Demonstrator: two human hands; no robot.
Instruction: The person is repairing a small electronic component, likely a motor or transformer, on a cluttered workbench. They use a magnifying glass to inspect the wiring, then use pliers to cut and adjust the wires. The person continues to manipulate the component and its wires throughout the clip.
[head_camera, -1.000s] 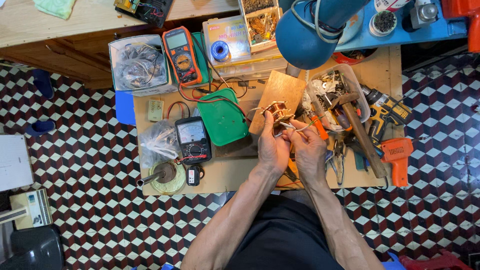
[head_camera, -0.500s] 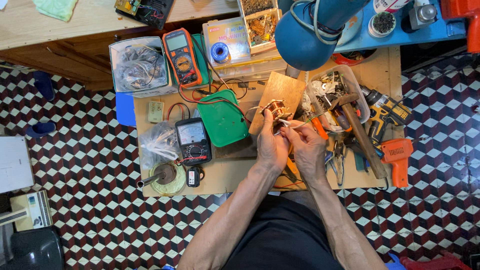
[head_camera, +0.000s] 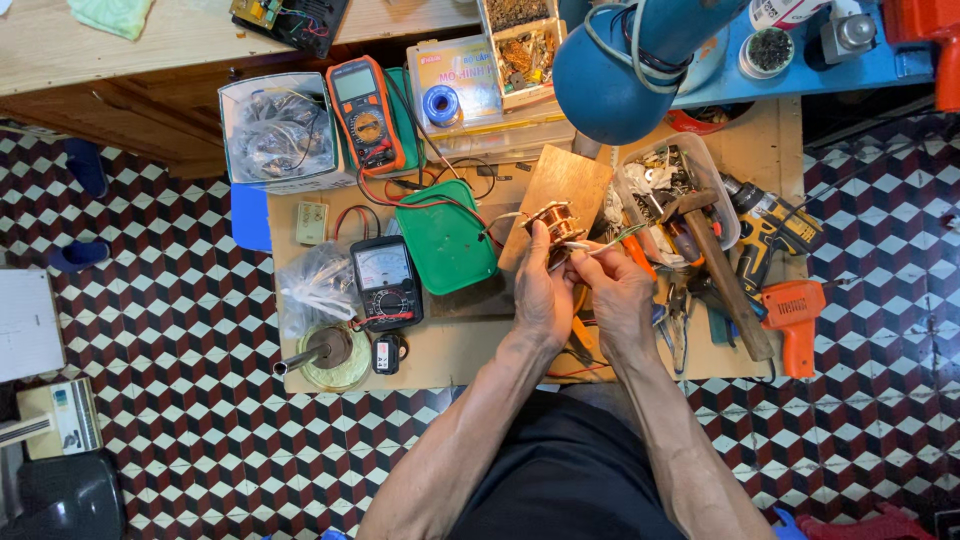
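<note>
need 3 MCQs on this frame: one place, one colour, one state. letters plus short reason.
1. Where is the copper coil?
A. at the left hand, over the wooden block
B. in the clear bin
C. on the floor

2. Colour of the flat lid beside the analog meter?
A. blue
B. green
C. yellow

3. What is the right hand doing?
A. resting flat
B. gripping the hammer
C. pinching the coil's wire leads

Answers: 1 A, fingers sit against the coil; 2 B, plainly green; 3 C, fingertips close on thin wires.
</note>
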